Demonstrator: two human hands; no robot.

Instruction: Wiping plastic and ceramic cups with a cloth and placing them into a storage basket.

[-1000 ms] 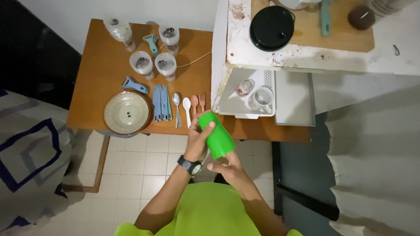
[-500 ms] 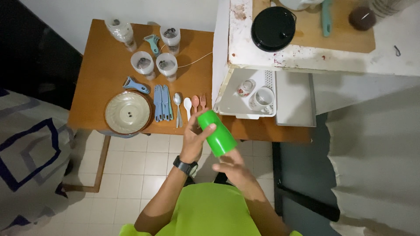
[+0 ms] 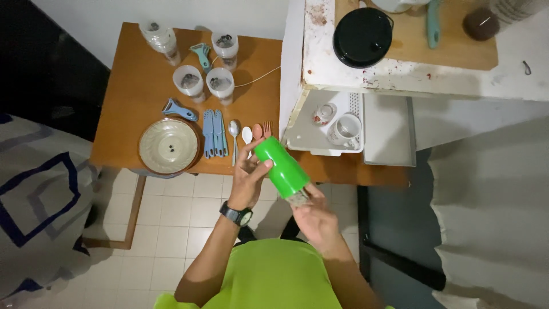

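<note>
- The green cup (image 3: 281, 166) is held in the air just in front of the wooden bench (image 3: 148, 86), near its front edge, tilted with its closed end up and away from the person.
- The left hand (image 3: 247, 181) is part open, its fingers and thumb laid against the cup's side near the upper end.
- The right hand (image 3: 313, 213) is closed round the cup's lower end, where something speckled shows at the mouth; what it is cannot be told.
- Compared with a second ago, the cup sits slightly higher and closer to the bench edge, and the left fingers have spread further along its side; both hands keep their hold, so the cup is being turned or worked rather than put down.
- Beyond the cup on the bench lie the spoons (image 3: 240, 134) and blue utensils (image 3: 214, 133), with a round patterned plate (image 3: 169, 146) further left.
- Behind those stand clear plastic cups (image 3: 205, 83).
- Right of the cup, a white tray (image 3: 320, 129) carries a mug (image 3: 346, 129).
</note>
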